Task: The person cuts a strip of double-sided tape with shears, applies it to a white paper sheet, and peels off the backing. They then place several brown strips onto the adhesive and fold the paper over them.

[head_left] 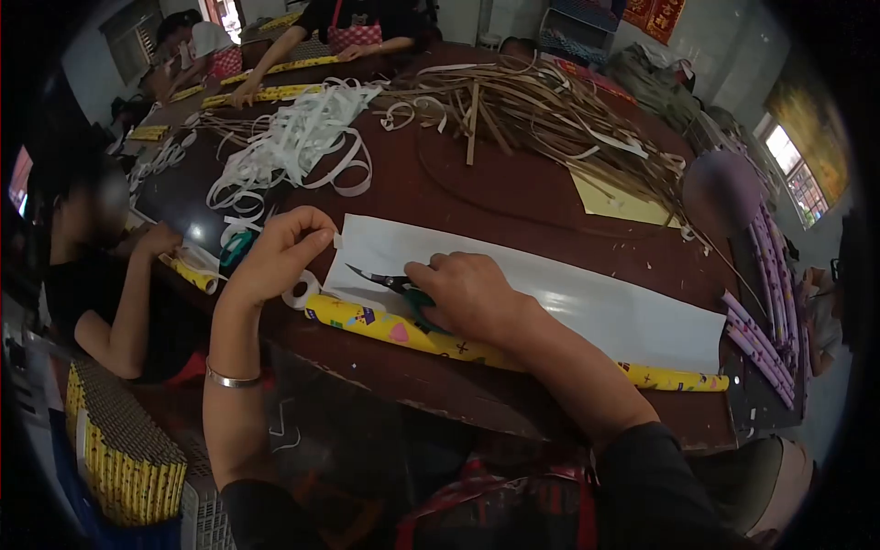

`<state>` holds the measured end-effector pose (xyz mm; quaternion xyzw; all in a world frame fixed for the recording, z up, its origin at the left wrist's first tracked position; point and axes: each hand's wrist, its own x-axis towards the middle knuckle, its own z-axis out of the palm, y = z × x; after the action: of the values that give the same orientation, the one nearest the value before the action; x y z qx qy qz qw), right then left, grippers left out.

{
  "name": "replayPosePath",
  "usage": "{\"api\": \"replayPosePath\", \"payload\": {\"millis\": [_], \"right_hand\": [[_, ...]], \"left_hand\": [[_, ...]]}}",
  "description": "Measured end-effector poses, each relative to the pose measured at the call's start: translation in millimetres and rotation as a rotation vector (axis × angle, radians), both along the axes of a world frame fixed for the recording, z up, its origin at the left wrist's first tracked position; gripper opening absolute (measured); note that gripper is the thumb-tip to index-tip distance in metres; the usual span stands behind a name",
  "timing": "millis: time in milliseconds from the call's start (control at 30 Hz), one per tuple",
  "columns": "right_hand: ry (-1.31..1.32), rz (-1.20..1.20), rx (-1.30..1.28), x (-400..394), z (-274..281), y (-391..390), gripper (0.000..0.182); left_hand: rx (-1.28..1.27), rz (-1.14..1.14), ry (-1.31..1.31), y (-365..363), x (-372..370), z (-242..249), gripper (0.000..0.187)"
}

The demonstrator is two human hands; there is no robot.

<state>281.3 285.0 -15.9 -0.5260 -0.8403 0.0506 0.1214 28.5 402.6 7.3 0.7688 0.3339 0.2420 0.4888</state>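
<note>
A sheet of wrapping paper (587, 298) lies with its white side up, its near edge rolled into a yellow patterned roll (367, 321). My right hand (472, 298) rests over the sheet, closed around green-handled scissors (380, 278) whose blades point left and are slightly apart. My left hand (289, 252) is raised at the sheet's left end, thumb and forefinger pinched on a small whitish piece of tape (338, 242) by the corner. Beside the roll's left end sits a white tape roll (301, 290). A dark green object (236, 249) is partly hidden behind my left wrist.
White strips (293, 137) and brown strips (550, 101) are heaped across the table. Purple patterned rolls (770, 284) stand at the right. Stacked yellow rolls (128, 467) fill the lower left. A person (110, 293) sits at the left; others work at the far side.
</note>
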Motion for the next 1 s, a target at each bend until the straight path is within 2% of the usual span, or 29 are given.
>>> {"api": "replayPosePath", "payload": {"millis": [100, 200, 267, 367, 500, 600, 667, 700, 767, 800, 867, 1000], "right_hand": [[-0.005, -0.047, 0.001, -1, 0, 0, 0.039], [0.006, -0.1, 0.002, -1, -5, 1, 0.04], [0.082, -0.087, 0.079, -1, -6, 1, 0.03], [0.097, -0.101, 0.051, -3, -4, 1, 0.031], [0.129, -0.102, 0.073, -2, -8, 1, 0.031], [0.153, -0.105, 0.085, -2, -12, 1, 0.03], [0.158, -0.103, 0.074, -1, -12, 1, 0.029], [0.159, -0.106, 0.076, -1, -10, 1, 0.029], [0.106, -0.118, -0.04, 0, -3, 2, 0.038], [0.107, -0.118, -0.038, 0, -3, 1, 0.038], [0.133, -0.13, -0.026, -1, -3, 2, 0.038], [0.173, -0.138, -0.028, 0, -5, 2, 0.04]], "left_hand": [[-0.034, 0.139, -0.11, 0, -22, -9, 0.009], [-0.07, 0.131, -0.15, -13, -45, -28, 0.011], [-0.116, 0.16, -0.032, -33, -59, -22, 0.012], [-0.236, 0.241, 0.055, -54, -64, -21, 0.012], [-0.218, 0.261, 0.056, -45, -65, -30, 0.014], [-0.111, 0.176, 0.105, -31, -57, -35, 0.014], [0.187, 0.164, 0.183, -21, -52, -41, 0.012], [0.189, 0.161, 0.184, -17, -51, -42, 0.012], [0.42, 0.292, 0.394, -12, -44, -38, 0.013], [0.422, 0.293, 0.396, -10, -43, -40, 0.013], [0.632, 0.47, 0.558, -4, -38, -45, 0.013], [0.73, 0.621, 0.666, -3, -21, -51, 0.011]]}}
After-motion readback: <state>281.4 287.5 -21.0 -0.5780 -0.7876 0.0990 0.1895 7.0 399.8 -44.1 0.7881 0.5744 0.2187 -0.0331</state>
